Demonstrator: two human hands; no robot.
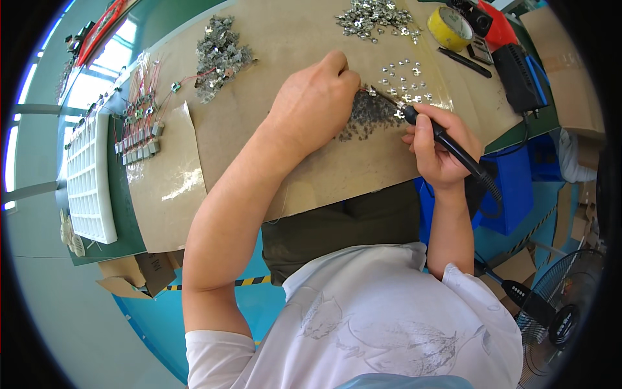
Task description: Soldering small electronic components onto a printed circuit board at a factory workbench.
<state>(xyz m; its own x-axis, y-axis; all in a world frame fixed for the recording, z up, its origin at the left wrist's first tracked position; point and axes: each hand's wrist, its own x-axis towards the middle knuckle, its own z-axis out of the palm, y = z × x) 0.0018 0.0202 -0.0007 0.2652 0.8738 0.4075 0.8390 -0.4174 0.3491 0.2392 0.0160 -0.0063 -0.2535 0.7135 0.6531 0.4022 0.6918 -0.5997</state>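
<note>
One tabletop (127, 217), one soldering iron (460, 152) above it, bearings taken from the iron.
One brown sheet (233, 142) beneath; one white gridded tray (89, 181) far left. Left hand (315, 97) just left of the tip, fingers curled in; cannot tell what they pinch. Right hand (443, 166) closed round the handle, pen-like. Two heaps: grey metal bits (219, 58) well left and beyond, silver pieces (374, 23) straight beyond the tip. Wired parts (139, 142) well left, in rows, too crowded to count. One black box (516, 74) right and beyond; one yellow tape roll (447, 32) farther beyond; one black pen (464, 62) nearer than the roll. Loose silver pieces (416, 72), roughly twenty, near the tip.
</note>
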